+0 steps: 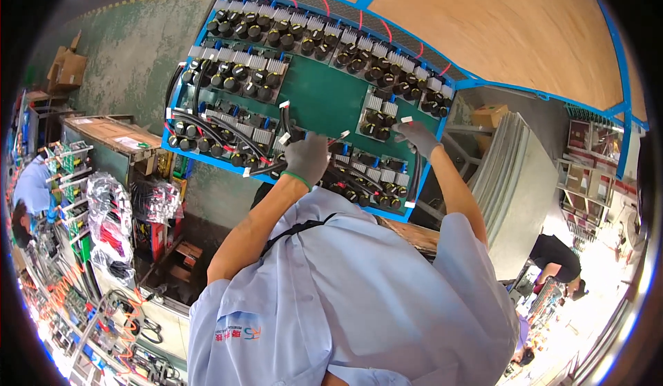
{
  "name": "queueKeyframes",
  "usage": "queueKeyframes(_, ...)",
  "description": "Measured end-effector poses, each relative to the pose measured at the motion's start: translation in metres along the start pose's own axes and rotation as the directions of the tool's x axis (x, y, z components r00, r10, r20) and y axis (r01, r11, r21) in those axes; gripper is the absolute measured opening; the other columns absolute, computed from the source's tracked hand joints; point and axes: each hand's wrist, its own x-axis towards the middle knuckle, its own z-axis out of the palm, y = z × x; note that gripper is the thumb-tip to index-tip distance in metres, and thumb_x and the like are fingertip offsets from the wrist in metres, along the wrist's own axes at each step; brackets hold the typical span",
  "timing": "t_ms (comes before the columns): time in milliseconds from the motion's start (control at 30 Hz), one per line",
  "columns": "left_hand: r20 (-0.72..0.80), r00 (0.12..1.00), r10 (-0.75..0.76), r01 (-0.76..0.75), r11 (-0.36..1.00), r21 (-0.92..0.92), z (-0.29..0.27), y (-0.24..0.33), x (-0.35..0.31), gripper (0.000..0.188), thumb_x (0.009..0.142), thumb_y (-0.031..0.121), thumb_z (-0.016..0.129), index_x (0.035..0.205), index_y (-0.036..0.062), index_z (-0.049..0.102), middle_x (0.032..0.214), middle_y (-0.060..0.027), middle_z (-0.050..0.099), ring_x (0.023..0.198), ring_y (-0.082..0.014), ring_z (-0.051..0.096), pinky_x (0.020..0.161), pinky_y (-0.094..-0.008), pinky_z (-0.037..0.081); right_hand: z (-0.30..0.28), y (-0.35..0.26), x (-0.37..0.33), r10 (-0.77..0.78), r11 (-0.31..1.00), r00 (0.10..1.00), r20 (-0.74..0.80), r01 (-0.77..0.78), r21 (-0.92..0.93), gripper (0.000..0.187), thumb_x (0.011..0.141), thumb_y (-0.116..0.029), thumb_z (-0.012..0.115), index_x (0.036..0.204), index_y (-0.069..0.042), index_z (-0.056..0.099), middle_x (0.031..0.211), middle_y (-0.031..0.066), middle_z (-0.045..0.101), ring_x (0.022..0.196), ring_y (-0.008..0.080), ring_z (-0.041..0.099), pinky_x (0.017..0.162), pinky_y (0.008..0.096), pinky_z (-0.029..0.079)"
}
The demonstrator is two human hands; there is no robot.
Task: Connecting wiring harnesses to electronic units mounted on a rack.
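Observation:
Both my hands wear grey gloves over a green bench top (321, 89) lined with circuit boards. Curled among black cables at the near middle of the bench is my left hand (307, 158), with a green cuff; its fingertips are hidden, so what it grips is unclear. A black cable (284, 118) with white ends stands just beyond it. My right hand (418, 138) is closed around a black cable (415, 179) at the right side, whose white tip (407, 119) shows above the fingers. Near that hand sits a small board (377, 116) with black capacitors and a silver heat sink.
Rows of similar boards (276, 26) fill the far side, with red wires behind. A blue frame carries a wooden panel (497, 26). Pale sheets (507, 158) stand at the right. Wrapped parts (109, 220) and a board rack (69, 172) are at left. Other people work at both sides.

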Motion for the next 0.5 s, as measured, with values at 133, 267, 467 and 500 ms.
queueKeyframes(133, 0.091, 0.993, 0.080, -0.069, 0.991, -0.117, -0.028, 0.024, 0.022, 0.018, 0.091, 0.022, 0.060, 0.103, 0.0090, 0.062, 0.101, -0.0096, 0.066, 0.079, -0.0270, 0.072, 0.063, -0.0422, 0.055, -0.020, 0.001, 0.012, -0.168, 0.985, 0.985, -0.029, 0.167, -0.041, 0.026, 0.093, -0.028, 0.063, 0.092, -0.003, 0.059, 0.077, 0.0064, 0.059, 0.053, 0.0127, 0.046, 0.049, 0.0322, 0.042)
queueKeyframes(267, 0.005, 0.990, 0.143, -0.138, 0.962, -0.238, -0.028, 0.034, 0.037, 0.016, 0.095, 0.023, 0.056, 0.097, 0.0085, 0.063, 0.094, -0.0110, 0.066, 0.079, -0.0293, 0.071, 0.065, -0.0437, 0.056, -0.014, -0.002, 0.023, -0.271, 0.952, 0.962, 0.016, 0.271, -0.139, 0.026, 0.095, -0.025, 0.059, 0.091, 0.000, 0.055, 0.072, 0.0062, 0.060, 0.057, 0.0173, 0.060, 0.053, 0.0352, 0.048)
queueKeyframes(467, -0.010, 0.999, 0.036, -0.037, 0.904, -0.426, -0.001, 0.012, 0.024, 0.021, 0.096, 0.027, 0.054, 0.096, 0.0081, 0.064, 0.091, -0.0138, 0.066, 0.078, -0.0353, 0.069, 0.065, -0.0469, 0.056, 0.041, -0.076, -0.028, -0.410, 0.227, 0.908, 0.085, 0.193, -0.955, 0.065, 0.091, -0.059, 0.054, 0.105, 0.005, 0.052, 0.068, 0.0166, 0.067, 0.059, 0.0315, 0.068, 0.054, 0.0426, 0.054)
queueKeyframes(500, -0.047, 0.999, 0.008, -0.027, 0.908, -0.418, 0.001, 0.006, 0.017, 0.020, 0.096, 0.027, 0.056, 0.098, 0.0079, 0.063, 0.090, -0.0145, 0.066, 0.079, -0.0354, 0.068, 0.065, -0.0459, 0.055, 0.043, -0.075, -0.023, -0.404, 0.221, 0.910, 0.091, 0.194, -0.956, 0.065, 0.091, -0.059, 0.054, 0.105, 0.005, 0.052, 0.068, 0.0166, 0.067, 0.059, 0.0315, 0.068, 0.054, 0.0426, 0.054)
